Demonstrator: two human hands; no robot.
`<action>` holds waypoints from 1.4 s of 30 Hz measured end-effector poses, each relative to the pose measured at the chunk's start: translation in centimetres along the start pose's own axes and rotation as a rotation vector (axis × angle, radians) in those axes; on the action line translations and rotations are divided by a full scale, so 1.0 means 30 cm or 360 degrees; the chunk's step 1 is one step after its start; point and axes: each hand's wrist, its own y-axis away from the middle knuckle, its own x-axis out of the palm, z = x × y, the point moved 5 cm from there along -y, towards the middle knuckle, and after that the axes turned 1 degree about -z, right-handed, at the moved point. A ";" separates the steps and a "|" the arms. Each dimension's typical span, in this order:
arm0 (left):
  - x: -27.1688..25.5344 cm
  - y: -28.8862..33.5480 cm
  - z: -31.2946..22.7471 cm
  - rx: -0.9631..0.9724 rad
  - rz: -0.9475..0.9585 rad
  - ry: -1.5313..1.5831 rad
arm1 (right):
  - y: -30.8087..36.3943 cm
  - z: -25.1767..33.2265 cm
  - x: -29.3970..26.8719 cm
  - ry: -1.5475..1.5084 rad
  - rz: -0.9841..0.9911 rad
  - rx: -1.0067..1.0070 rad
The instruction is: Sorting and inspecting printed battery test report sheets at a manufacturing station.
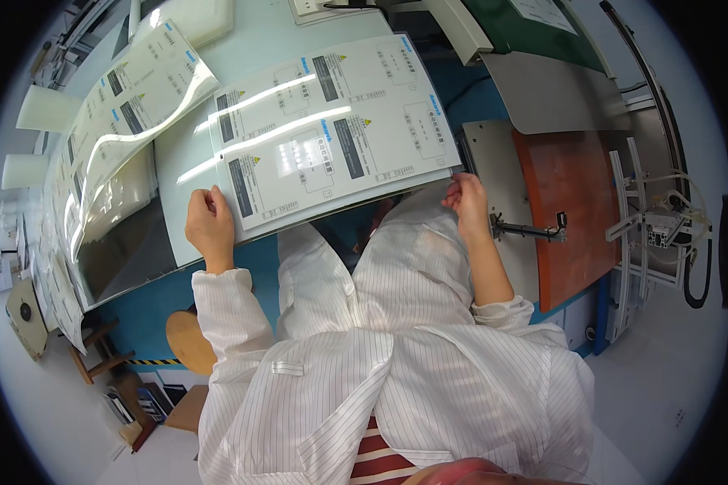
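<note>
A clear glossy plastic sheet (299, 186) printed with rows of dark labels, yellow triangles and blue marks lies flat on the pale table in front of me. At its near left edge is my left hand (209, 222), fingers curled and closed on the margin. My right hand (469, 202) is at the near right corner, its thumb and fingers bent together against the edge. The fingertips of both hands are partly hidden.
A stack of similar printed sheets (109, 121) curls over the table's left side, beside white foam rolls (48, 107). To my right stand a metal plate (505, 162), an orange board (570, 218) and an aluminium frame fixture (647, 222). A round stool (190, 341) is at lower left.
</note>
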 end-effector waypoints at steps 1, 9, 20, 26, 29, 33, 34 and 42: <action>-0.009 0.005 -0.005 0.0026 -0.0040 0.0025 | -0.011 -0.062 -0.014 0.0179 -0.0041 0.0078; -0.001 0.009 -0.005 0.0038 -0.0068 0.0064 | -0.125 -0.170 -0.028 0.1148 -0.0327 -0.0720; 0.002 0.008 -0.006 0.0066 -0.0045 -0.0009 | -0.114 -0.136 0.027 0.1439 -0.0289 -0.0625; 0.003 0.008 -0.022 0.0067 -0.0057 0.0003 | -0.131 -0.150 0.008 0.1383 -0.0339 -0.0705; 0.010 0.004 -0.033 0.0081 -0.0040 -0.0004 | -0.181 -0.214 -0.076 0.0373 -0.0453 -0.0676; 0.003 0.010 -0.023 0.0090 -0.0049 0.0007 | -0.070 -0.060 -0.156 -0.0422 -0.0729 -0.0210; 0.002 0.012 -0.024 0.0078 -0.0032 0.0008 | -0.050 -0.007 -0.174 -0.0641 -0.0730 -0.0216; -0.009 0.013 -0.025 0.0091 -0.0051 -0.0004 | -0.206 0.583 -0.318 -0.1258 -0.0410 -0.0736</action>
